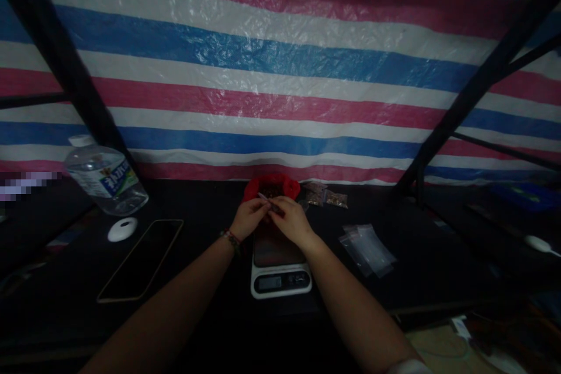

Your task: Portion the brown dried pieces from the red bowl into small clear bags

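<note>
Both my hands meet above the far part of a white digital scale (281, 283) with a dark plate. My left hand (249, 219) is closed, its fingers pinching the edge of a small clear zip bag (276, 208). My right hand (291, 221) closes on the same bag from the other side. Dark brown bits show in the bag, though the fingers cover most of it. Just behind the hands stands an open red bag (252, 188) holding loose dark brown pieces, partly hidden by the fingers.
Small filled zip bags (336, 199) lie right of the red bag. Flat clear zip bags (369, 250) are spread right of the scale. On the left are a phone (141, 260), a white oval device (122, 229) and a big plastic bottle (107, 178). Dark metal posts (456, 105) flank the striped sheet.
</note>
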Motion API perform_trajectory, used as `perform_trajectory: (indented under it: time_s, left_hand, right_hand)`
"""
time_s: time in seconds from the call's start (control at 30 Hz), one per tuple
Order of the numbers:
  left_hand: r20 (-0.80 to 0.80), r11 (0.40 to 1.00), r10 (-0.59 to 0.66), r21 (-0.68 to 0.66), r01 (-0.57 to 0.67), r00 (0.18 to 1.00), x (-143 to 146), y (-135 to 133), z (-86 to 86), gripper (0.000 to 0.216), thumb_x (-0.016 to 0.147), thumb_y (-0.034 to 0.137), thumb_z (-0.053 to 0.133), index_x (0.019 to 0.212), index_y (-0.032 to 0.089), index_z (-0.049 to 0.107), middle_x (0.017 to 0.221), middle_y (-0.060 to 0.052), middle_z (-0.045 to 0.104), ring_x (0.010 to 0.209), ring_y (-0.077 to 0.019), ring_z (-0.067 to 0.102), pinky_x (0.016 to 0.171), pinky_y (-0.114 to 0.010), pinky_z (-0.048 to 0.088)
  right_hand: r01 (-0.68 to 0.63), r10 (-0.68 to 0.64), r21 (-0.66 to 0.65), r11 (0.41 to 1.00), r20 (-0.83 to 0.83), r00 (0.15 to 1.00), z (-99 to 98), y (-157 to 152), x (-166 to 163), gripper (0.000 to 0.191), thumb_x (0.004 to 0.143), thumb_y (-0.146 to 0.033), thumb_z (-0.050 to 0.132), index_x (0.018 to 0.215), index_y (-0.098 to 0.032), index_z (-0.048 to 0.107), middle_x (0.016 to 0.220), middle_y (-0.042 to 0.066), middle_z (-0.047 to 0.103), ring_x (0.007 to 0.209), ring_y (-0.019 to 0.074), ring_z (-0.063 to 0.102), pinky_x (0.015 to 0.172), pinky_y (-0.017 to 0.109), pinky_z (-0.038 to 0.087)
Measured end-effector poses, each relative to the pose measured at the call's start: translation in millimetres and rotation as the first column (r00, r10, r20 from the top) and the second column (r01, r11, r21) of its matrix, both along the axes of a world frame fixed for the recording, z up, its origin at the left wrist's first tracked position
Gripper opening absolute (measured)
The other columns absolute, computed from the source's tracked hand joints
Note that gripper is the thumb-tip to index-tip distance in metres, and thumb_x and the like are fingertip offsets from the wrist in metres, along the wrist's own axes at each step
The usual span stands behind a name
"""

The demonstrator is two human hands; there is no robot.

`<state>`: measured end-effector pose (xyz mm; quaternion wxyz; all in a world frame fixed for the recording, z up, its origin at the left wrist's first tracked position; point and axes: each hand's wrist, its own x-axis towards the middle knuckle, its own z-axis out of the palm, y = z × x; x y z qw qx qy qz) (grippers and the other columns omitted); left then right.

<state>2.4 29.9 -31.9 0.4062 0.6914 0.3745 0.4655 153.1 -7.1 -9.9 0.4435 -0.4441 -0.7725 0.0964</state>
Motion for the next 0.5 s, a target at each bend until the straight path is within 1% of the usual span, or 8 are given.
perform_trajectory:
  time_s: [0.1, 0.27, 0.37, 0.5]
  left_hand:
    - [-0.014, 0.999, 0.007, 0.043, -0.007, 1.0, -1.3, 0.6, -0.5, 0.028, 0.078, 0.04, 0.057, 0.076, 0.014, 0.066, 0.059, 0.0, 0.062, 0.051, -0.0115, 0.056, 0.05, -0.021, 0.046]
    - [-0.083, 0.992, -0.009, 0.128, 0.02, 0.996, -2.8, 0.2, -0.9, 0.03, 0.082, 0.04, 0.052, 0.077, 0.014, 0.066, 0.058, 0.0, 0.058, 0.05, -0.01, 0.053, 0.05, -0.02, 0.042]
    - [-0.123, 0.985, 0.003, 0.173, 0.019, 0.992, -2.9, 0.9, -1.3, 0.031, 0.084, 0.039, 0.05, 0.074, 0.014, 0.065, 0.058, 0.001, 0.056, 0.053, -0.0104, 0.053, 0.053, -0.02, 0.041]
    - [-0.168, 0.976, 0.003, 0.216, 0.034, 0.986, -2.5, 0.1, -0.2, 0.031, 0.085, 0.037, 0.049, 0.069, 0.014, 0.064, 0.063, 0.0, 0.057, 0.059, -0.0104, 0.053, 0.058, -0.021, 0.042]
  right_hand:
    - [0.023, -0.023, -0.021, 1.0, -0.017, 1.0, 0.4, -1.2, -2.4, 0.03, 0.078, -0.013, 0.06, 0.105, -0.021, 0.067, 0.102, 0.006, 0.067, 0.096, 0.0174, 0.062, 0.089, 0.032, 0.049]
    - [0.031, -0.031, -0.047, 0.998, -0.007, 0.999, 0.1, 0.3, -1.5, 0.028, 0.077, -0.014, 0.062, 0.103, -0.022, 0.068, 0.099, 0.005, 0.069, 0.092, 0.0176, 0.063, 0.086, 0.031, 0.049]
    - [0.041, -0.043, -0.063, 0.997, -0.024, 0.999, -0.1, 1.6, 0.7, 0.023, 0.08, -0.015, 0.058, 0.098, -0.021, 0.07, 0.095, 0.005, 0.07, 0.089, 0.0169, 0.064, 0.082, 0.029, 0.05]
    - [0.07, -0.076, -0.077, 0.995, -0.076, 0.994, -0.9, 3.4, 3.2, 0.019, 0.08, -0.016, 0.057, 0.09, -0.02, 0.072, 0.088, 0.005, 0.072, 0.084, 0.0167, 0.065, 0.079, 0.028, 0.05]
